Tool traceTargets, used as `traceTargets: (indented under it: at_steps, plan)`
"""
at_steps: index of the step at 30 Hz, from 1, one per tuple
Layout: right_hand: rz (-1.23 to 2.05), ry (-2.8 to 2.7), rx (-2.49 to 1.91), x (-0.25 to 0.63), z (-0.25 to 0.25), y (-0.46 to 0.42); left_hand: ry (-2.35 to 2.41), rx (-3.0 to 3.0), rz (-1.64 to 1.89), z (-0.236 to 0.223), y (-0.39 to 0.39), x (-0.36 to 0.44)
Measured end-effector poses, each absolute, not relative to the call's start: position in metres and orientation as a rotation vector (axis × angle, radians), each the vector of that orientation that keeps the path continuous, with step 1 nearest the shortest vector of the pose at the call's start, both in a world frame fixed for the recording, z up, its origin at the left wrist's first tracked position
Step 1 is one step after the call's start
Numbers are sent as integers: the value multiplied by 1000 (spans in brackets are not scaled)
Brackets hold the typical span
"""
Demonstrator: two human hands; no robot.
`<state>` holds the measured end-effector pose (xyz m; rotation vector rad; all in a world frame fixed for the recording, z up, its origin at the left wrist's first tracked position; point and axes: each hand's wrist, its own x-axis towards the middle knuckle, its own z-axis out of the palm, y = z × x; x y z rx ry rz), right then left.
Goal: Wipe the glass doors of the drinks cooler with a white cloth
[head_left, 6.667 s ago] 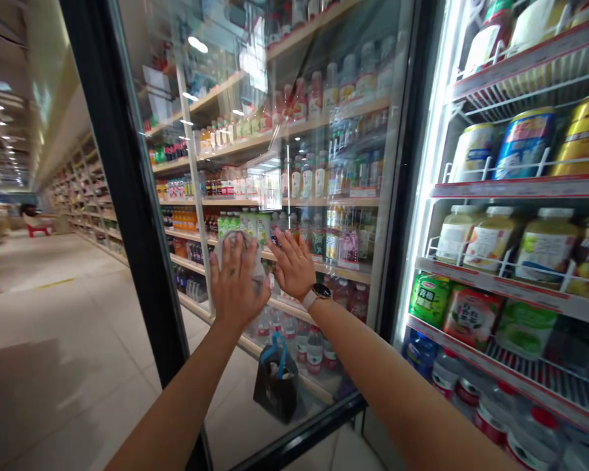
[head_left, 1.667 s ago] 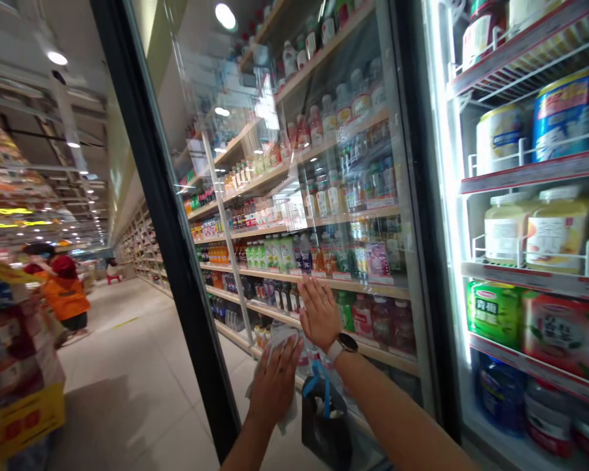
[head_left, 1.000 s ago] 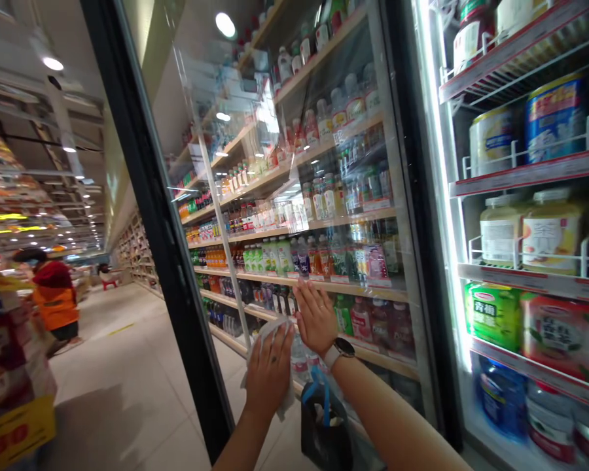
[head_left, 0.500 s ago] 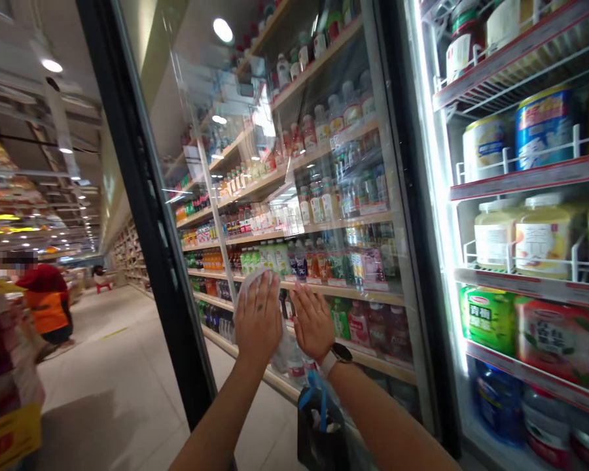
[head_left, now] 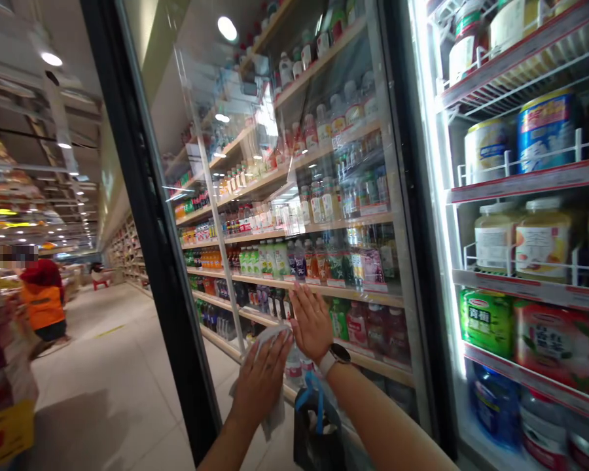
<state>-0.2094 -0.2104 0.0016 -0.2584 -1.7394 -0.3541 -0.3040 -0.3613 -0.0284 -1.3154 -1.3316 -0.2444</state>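
My left hand (head_left: 262,376) presses a pale, crumpled cloth (head_left: 273,418) against the lower part of a glass door (head_left: 319,216). Its fingers are stretched over the cloth, which shows past the fingertips and hangs below the palm. To its right, my right hand (head_left: 311,325) lies flat on the same glass, fingers extended and holding nothing. A watch (head_left: 341,354) is on my right wrist. The door stands swung out in a black frame (head_left: 150,216). Bottles on shelves show in the glass.
At right, a lit fridge (head_left: 525,281) holds jars, cans and packs on wire-fronted shelves. A dark bag (head_left: 319,441) with blue handles is below my right wrist. Left lies the aisle floor (head_left: 112,386), where a person (head_left: 42,294) in an orange vest is low down beside stacked goods.
My left hand and the cloth have slid down the glass, from beside the right fingertips to lower left of them. My right hand stays nearly in place.
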Motion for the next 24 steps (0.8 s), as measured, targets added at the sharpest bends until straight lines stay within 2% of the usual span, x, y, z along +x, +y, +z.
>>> traceTargets:
  at_steps: [4, 7, 14, 20, 24]
  plan:
    - [-356, -1750, -258, -211, 1, -209, -1325, -1184, -263, 46, -337, -293]
    - [-351, -1757, -263, -213, 0, -210, -1318, -1144, -286, 68, -325, -288]
    - [-352, -1816, -177, -196, 4, -200, -1303, -1187, -291, 47, -329, -294]
    - [-304, -1776, -332, -181, 6, -169, -1318, -1129, -318, 49, -322, -291]
    - [-341, -1757, -326, -185, 2, -161, -1330, -1242, -250, 14, -311, -289]
